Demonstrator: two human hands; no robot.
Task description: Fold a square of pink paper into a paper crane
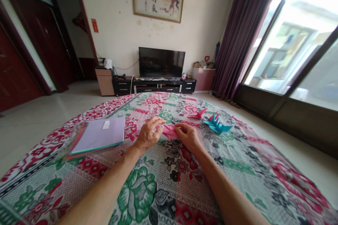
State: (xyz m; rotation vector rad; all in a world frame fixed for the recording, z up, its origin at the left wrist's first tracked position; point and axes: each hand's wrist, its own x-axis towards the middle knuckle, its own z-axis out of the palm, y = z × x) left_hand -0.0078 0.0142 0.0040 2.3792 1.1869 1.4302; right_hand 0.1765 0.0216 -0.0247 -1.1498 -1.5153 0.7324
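Between my two hands is a piece of folded pink paper (170,131), low over the patterned tablecloth (139,190). My left hand (150,132) has its thumb and fingers closed on the paper's left end. At the other end, my right hand (188,135) pinches the paper between thumb and fingertips. The fingers hide both ends of the folded shape. Right of my right hand, pink folded paper cranes (198,114) and blue folded paper cranes (217,125) sit grouped together on the cloth.
A stack of coloured paper sheets (100,135), lilac on top, lies on the left of the table, with a small white piece (106,124) on it. Beyond the table stand a television (161,62) and a low cabinet (158,86). A curtained window is at right.
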